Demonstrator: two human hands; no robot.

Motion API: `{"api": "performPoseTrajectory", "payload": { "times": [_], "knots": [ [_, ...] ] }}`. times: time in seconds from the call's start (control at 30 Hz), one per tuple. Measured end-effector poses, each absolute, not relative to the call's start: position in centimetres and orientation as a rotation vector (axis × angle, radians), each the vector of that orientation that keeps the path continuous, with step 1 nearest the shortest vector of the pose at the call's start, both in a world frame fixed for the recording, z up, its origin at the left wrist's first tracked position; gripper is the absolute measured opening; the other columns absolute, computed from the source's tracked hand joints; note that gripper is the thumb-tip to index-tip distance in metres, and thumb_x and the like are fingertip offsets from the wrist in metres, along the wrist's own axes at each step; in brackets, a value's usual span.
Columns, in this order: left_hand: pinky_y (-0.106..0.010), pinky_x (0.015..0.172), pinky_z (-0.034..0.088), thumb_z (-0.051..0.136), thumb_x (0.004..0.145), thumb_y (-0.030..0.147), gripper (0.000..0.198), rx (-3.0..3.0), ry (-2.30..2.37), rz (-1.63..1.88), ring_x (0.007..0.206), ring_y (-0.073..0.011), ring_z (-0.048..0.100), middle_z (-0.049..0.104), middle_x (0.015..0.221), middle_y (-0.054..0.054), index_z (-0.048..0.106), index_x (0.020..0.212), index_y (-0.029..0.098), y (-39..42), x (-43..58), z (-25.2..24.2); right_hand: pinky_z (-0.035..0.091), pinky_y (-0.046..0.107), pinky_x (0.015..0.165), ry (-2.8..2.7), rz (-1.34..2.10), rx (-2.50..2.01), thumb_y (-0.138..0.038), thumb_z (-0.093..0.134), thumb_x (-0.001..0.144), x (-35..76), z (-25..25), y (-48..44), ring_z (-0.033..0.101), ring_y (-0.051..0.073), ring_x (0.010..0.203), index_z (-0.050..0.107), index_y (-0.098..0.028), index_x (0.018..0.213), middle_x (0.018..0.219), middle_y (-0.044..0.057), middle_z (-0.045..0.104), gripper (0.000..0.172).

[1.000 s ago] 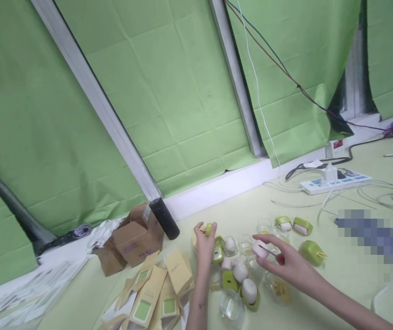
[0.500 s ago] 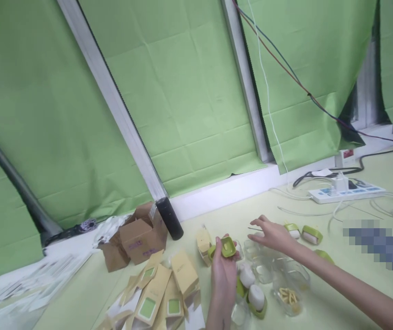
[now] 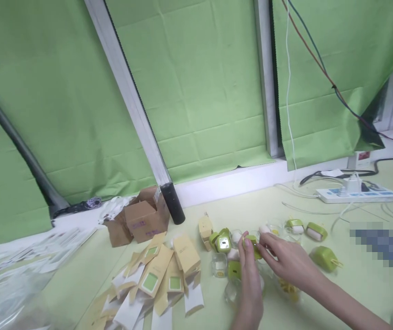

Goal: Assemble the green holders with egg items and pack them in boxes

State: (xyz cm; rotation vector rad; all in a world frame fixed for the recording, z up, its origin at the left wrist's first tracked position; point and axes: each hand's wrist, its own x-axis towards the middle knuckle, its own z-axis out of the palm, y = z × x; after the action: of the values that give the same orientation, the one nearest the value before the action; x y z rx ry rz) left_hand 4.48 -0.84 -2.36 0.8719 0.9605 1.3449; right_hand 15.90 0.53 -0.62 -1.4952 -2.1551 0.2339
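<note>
My left hand [image 3: 249,275] is closed around a small lime-green plastic case [image 3: 250,239], with the thumb lying along it. My right hand [image 3: 287,259] meets it from the right, fingertips pinched at the case's edge; whatever they grip is too small to make out. Left of my hands stands another green case [image 3: 223,243] with a pale square face. A clear plastic cup [image 3: 219,265] sits below that one. Beyond my right hand lie green cases with white inserts [image 3: 316,231] and a green piece [image 3: 324,258] with a yellowish loop. Pale yellow strips [image 3: 290,289] lie partly behind my right wrist.
Opened tan cartons [image 3: 160,270] are heaped left of my hands, with a small upright carton [image 3: 205,233] behind. A brown cardboard box [image 3: 146,220] and a black cylinder [image 3: 172,203] stand at the back. A power strip [image 3: 357,194] with cables lies at right.
My right hand has come down and left to the case in my left hand; the thin tool it held is no longer clearly visible. My left hand has shifted right. The view has turned slightly.
</note>
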Motion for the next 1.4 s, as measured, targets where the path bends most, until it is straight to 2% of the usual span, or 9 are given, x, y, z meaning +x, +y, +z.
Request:
{"api": "performPoseTrajectory", "payload": {
  "times": [0.13, 0.27, 0.43, 0.67, 0.9, 1.03, 1.17, 1.27, 1.4],
  "knots": [
    [-0.035, 0.113, 0.024, 0.044, 0.082, 0.065, 0.074, 1.014, 1.045, 1.323, 0.140, -0.0251, 0.024, 0.026, 0.153, -0.011, 0.034, 0.140, 0.020, -1.5, 4.8, -2.4, 0.031, 0.026, 0.049, -2.173, 0.232, -1.456, -0.037, 0.032, 0.095, 16.1, -0.5, 0.5, 0.061, 0.019, 0.060, 0.053, -0.021, 0.075, 0.076, 0.004, 0.062, 0.033],
    [-0.037, 0.113, 0.025, 0.042, 0.083, 0.063, 0.075, 1.109, 1.054, 1.277, 0.141, -0.0261, 0.023, 0.025, 0.153, -0.013, 0.031, 0.143, 0.019, -2.3, 5.1, -1.6, 0.032, 0.026, 0.049, -2.195, 0.235, -1.426, -0.039, 0.034, 0.094, 16.6, -0.4, 0.6, 0.060, 0.018, 0.058, 0.057, -0.020, 0.066, 0.070, 0.004, 0.061, 0.041],
    [-0.041, 0.113, 0.023, 0.042, 0.085, 0.061, 0.078, 1.123, 1.049, 1.297, 0.142, -0.0258, 0.019, 0.015, 0.157, -0.008, 0.012, 0.148, 0.027, -2.5, 5.2, -0.9, 0.033, 0.024, 0.047, -2.208, 0.241, -1.400, -0.045, 0.035, 0.095, 17.2, 0.1, 0.5, 0.057, 0.015, 0.053, 0.064, -0.019, 0.067, 0.069, 0.004, 0.062, 0.048],
    [-0.036, 0.113, 0.023, 0.050, 0.082, 0.059, 0.069, 1.199, 1.040, 1.302, 0.142, -0.0235, 0.018, 0.024, 0.154, -0.007, 0.040, 0.139, 0.022, -1.5, 4.8, -1.9, 0.026, 0.024, 0.044, -2.229, 0.196, -1.407, -0.042, 0.035, 0.096, 17.2, 0.3, 0.1, 0.053, 0.012, 0.047, 0.065, -0.019, 0.061, 0.062, 0.003, 0.060, 0.051],
    [-0.036, 0.108, 0.033, 0.055, 0.080, 0.056, 0.080, 1.046, 1.024, 1.319, 0.139, -0.0252, 0.028, 0.028, 0.153, -0.008, 0.021, 0.146, 0.027, -1.2, 5.2, -2.0, 0.023, 0.025, 0.043, -2.114, 0.122, -1.502, -0.045, 0.042, 0.093, 16.8, 0.3, 0.0, 0.055, 0.014, 0.044, 0.059, -0.017, 0.051, 0.057, 0.005, 0.062, 0.053],
    [-0.033, 0.104, 0.039, 0.052, 0.082, 0.057, 0.070, 0.982, 1.001, 1.331, 0.138, -0.0249, 0.030, 0.032, 0.151, -0.007, 0.033, 0.141, 0.026, -0.9, 5.0, -1.9, 0.027, 0.024, 0.045, -2.082, 0.143, -1.449, -0.040, 0.047, 0.091, 17.1, 0.8, -0.4, 0.059, 0.016, 0.050, 0.063, -0.018, 0.068, 0.066, 0.004, 0.068, 0.035],
    [-0.030, 0.105, 0.039, 0.052, 0.084, 0.054, 0.059, 0.885, 0.839, 1.376, 0.132, -0.0214, 0.041, 0.052, 0.137, -0.009, 0.046, 0.133, 0.022, -0.4, 4.6, -1.8, 0.036, 0.023, 0.051, -2.031, 0.190, -1.366, -0.037, 0.055, 0.087, 17.2, 1.0, -0.8, 0.063, 0.015, 0.064, 0.062, -0.022, 0.100, 0.091, 0.002, 0.070, 0.020],
    [-0.029, 0.105, 0.039, 0.056, 0.082, 0.052, 0.057, 0.907, 0.820, 1.365, 0.132, -0.0210, 0.042, 0.055, 0.134, -0.009, 0.049, 0.129, 0.021, -0.8, 5.0, -2.1, 0.037, 0.022, 0.053, -2.006, 0.222, -1.346, -0.027, 0.055, 0.087, 16.9, 0.8, -0.8, 0.062, 0.014, 0.067, 0.065, -0.023, 0.091, 0.084, 0.001, 0.068, 0.011],
    [-0.034, 0.103, 0.041, 0.049, 0.085, 0.053, 0.065, 1.118, 0.990, 1.278, 0.131, -0.0234, 0.042, 0.045, 0.142, -0.011, 0.034, 0.140, 0.023, -1.0, 4.7, -1.8, 0.036, 0.021, 0.053, -1.998, 0.255, -1.347, -0.019, 0.051, 0.084, 16.9, 0.8, -0.4, 0.058, 0.013, 0.062, 0.064, -0.021, 0.078, 0.070, -0.001, 0.064, 0.016]
  ]
}}
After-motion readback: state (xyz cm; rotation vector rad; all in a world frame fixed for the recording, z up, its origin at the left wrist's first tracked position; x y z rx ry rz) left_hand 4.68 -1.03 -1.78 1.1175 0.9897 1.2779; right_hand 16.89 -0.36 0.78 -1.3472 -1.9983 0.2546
